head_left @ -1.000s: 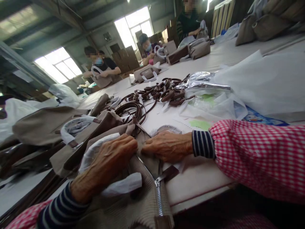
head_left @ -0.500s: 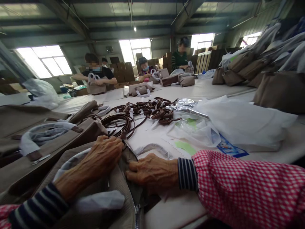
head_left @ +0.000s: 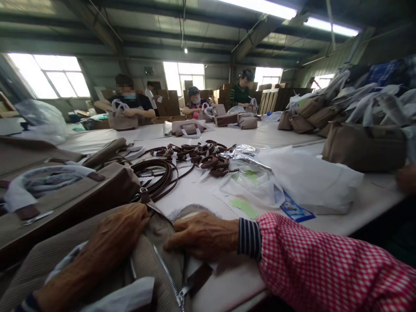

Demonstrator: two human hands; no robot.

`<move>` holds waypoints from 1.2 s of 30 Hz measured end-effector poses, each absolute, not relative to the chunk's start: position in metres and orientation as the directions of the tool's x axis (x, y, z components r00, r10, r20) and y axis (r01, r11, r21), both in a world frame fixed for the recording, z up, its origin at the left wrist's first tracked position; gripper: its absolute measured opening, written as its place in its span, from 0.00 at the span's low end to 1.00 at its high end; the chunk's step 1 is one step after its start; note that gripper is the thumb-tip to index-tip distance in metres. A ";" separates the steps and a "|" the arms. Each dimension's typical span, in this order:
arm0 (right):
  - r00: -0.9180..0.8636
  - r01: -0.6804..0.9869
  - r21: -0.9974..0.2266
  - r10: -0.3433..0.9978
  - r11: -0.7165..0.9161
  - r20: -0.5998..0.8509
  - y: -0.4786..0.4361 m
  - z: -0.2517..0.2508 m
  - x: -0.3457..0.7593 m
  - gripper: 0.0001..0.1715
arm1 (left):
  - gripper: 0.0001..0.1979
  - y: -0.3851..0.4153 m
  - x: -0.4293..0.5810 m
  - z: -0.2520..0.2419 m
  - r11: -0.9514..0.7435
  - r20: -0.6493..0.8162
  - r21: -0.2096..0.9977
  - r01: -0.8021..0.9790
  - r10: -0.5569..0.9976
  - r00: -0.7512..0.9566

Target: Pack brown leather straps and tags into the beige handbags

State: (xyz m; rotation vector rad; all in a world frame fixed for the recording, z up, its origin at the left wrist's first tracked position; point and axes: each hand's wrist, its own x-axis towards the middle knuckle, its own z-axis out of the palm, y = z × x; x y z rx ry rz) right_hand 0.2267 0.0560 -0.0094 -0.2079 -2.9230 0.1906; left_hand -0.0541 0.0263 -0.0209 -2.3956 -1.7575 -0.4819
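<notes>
A taupe ribbed handbag (head_left: 147, 266) lies in front of me with its zipper (head_left: 166, 271) undone along the top. My left hand (head_left: 120, 232) rests over its upper side, fingers curled on the edge beside the zipper's far end. Across the opening, my right hand (head_left: 204, 236) pinches the other edge of the handbag, thumb and forefinger close together. The metal slider and a dark brown tab (head_left: 199, 279) show near the bottom. Pale wrapping covers the handle (head_left: 125, 298) below my left forearm.
Other taupe bags with wrapped handles lie at the left (head_left: 110, 184) and are heaped at the right (head_left: 364, 145). Coiled brown straps (head_left: 159, 175) cover the table's middle. White plastic bags (head_left: 312, 177) lie right of them. Several co-workers stand across the table; a person's hand (head_left: 406, 178) shows far right.
The view has shifted, and both hands sit lower in the picture. The handbag's opening looks flatter, with more of the zipper and the brown tab showing. Another person's hand has appeared at the right edge.
</notes>
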 end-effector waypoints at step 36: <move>-0.143 0.852 -0.478 0.974 0.212 0.176 0.057 0.017 0.410 0.18 | 0.11 0.018 -0.036 -0.003 -0.190 0.174 0.193 0.963 0.972 0.157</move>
